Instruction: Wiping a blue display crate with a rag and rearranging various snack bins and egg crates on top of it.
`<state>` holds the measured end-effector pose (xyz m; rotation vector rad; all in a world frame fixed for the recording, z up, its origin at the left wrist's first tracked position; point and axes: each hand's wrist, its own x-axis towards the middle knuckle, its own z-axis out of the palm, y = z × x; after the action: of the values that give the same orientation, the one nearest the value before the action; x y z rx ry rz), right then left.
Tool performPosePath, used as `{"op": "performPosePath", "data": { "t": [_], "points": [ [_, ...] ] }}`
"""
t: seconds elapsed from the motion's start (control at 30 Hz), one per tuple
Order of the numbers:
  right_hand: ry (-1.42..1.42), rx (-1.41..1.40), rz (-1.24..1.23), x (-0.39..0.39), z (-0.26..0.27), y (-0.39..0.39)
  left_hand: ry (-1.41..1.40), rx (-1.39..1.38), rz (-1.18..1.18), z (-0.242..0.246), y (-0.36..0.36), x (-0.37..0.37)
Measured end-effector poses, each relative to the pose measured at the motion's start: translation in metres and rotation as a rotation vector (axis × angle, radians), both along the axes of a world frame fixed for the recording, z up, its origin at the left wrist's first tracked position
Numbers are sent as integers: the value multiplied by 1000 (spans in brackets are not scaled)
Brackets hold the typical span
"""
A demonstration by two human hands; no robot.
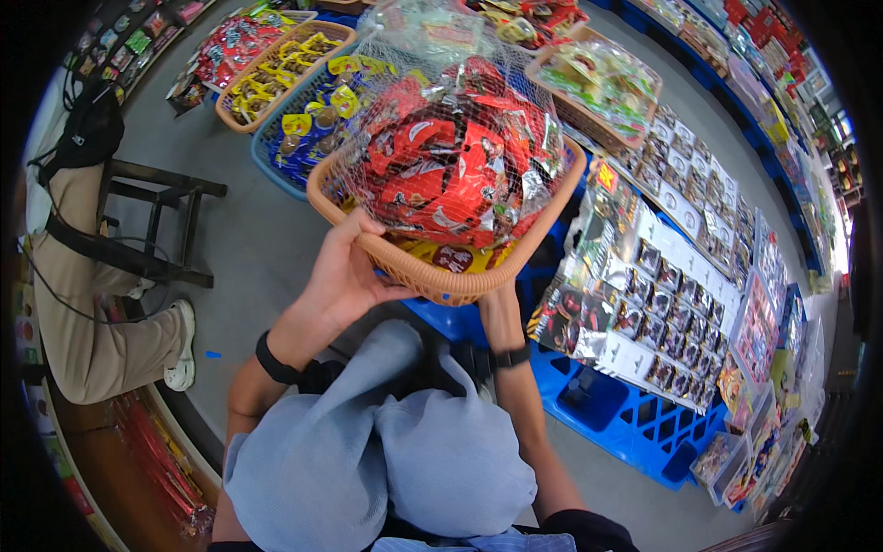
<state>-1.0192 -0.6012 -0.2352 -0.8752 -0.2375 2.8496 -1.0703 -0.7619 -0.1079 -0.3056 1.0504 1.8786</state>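
An orange plastic basket [461, 283] is held up in front of me, its near rim towards my chest. My left hand [338, 265] grips its near left corner, thumb over the rim and fingers beneath. At the near right, my right hand [498, 302] reaches under the basket, and its fingers are hidden. Red snack packets [441, 183] in a mesh net [376, 103] fill the basket. Beneath them shows yellow packaging [452, 257] with a dark red mark.
A blue plastic pallet [621, 431] at right bears display cards of small packets [666, 303]. Beyond stand a blue basket [265, 157], an orange basket [226, 110] and a brown basket [586, 117]. At left, a seated person's leg [103, 345] is beside a dark stool [186, 228].
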Motion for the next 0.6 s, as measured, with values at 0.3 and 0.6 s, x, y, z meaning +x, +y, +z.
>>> {"op": "performPosePath", "data": {
  "t": [0.3,0.6],
  "points": [
    [758,-175,34,20,-27,16,-26,275,-56,-6,-4,24],
    [257,20,-117,20,-33,13,165,155,-49,-34,7,31]
  ]
}}
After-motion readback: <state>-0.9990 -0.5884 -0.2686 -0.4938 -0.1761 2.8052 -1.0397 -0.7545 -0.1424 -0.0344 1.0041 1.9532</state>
